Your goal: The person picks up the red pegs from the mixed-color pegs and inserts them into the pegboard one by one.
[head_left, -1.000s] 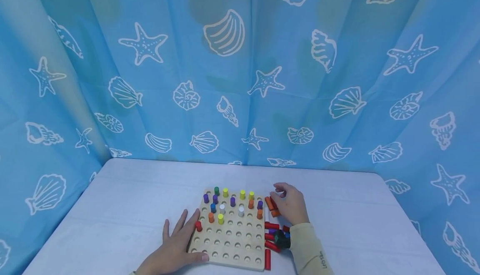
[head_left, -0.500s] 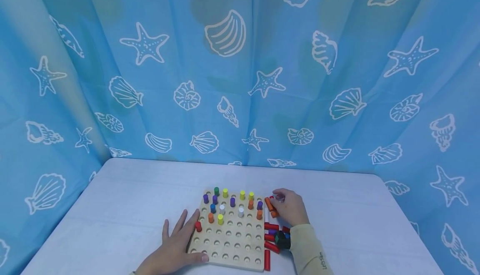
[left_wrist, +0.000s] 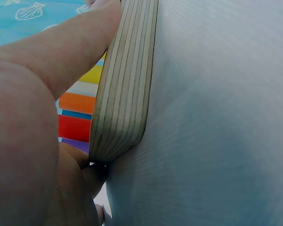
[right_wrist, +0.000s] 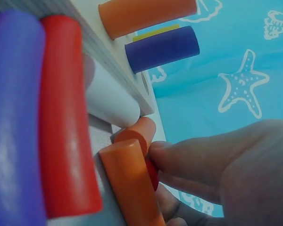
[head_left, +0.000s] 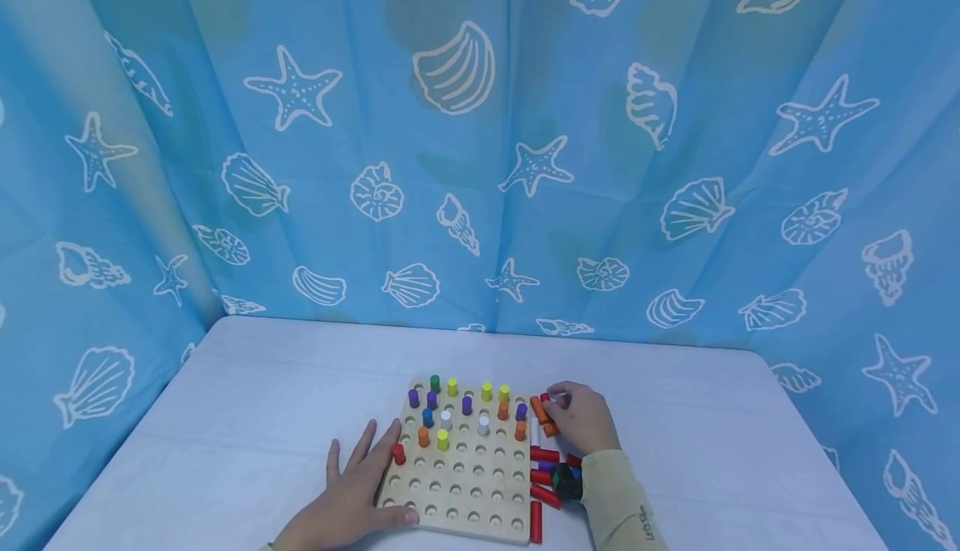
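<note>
A square wooden pegboard with rows of round holes lies on the table, with coloured pegs standing mostly in its far rows. My left hand rests along its left side, fingers spread, thumb at the near edge; the left wrist view shows the layered board edge beside the thumb. Off the board's far right corner, my right hand pinches a red peg between thumb and fingers. In the right wrist view that red peg is mostly hidden behind an orange peg, with another orange peg touching the thumb.
Along the board's right side lie a white peg, several red pegs and a purple peg. A dark wrist camera on my right wrist covers part of that pile. A blue shell-print curtain hangs behind the white table.
My right hand has come slightly nearer and lower, its fingers drawing in on the red peg, whose end now shows at the fingertips. My left hand and the pegs on the board stay put.
</note>
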Available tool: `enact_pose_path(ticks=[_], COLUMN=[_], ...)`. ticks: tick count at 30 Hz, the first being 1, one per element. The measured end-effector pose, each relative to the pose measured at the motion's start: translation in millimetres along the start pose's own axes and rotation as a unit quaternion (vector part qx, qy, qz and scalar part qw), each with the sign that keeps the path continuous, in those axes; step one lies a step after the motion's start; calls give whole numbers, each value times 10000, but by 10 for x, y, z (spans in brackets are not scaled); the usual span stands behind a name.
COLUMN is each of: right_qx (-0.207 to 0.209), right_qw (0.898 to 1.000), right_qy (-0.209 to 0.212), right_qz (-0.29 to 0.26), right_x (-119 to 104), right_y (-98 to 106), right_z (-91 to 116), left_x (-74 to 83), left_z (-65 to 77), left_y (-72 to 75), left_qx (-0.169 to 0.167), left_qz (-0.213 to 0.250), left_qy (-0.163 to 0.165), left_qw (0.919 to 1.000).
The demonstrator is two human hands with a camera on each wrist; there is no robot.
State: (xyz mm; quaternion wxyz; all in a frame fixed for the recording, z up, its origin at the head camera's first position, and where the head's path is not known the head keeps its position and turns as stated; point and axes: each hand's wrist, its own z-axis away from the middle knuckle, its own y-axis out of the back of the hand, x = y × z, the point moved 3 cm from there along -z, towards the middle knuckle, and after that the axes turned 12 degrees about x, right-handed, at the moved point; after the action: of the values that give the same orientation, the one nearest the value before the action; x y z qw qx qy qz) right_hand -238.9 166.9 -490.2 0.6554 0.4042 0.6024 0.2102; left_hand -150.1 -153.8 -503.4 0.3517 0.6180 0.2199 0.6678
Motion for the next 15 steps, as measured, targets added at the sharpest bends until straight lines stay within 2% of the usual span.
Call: enact_pose_path(ticks=[8,15], right_qx=[-60,130], right_qw=[9999,9997], right_qy=[83,204], right_qz=[50,28], right_x=[15,-19], right_y=[-3,32], right_z=[-10,7], left_x=[-10,-30], left_z=[-9,-18], left_y=[-13,-20], left_qx=[21,34], left_qz=[-20,19], left_qy=[-38,-161], left_qw=[10000,9999])
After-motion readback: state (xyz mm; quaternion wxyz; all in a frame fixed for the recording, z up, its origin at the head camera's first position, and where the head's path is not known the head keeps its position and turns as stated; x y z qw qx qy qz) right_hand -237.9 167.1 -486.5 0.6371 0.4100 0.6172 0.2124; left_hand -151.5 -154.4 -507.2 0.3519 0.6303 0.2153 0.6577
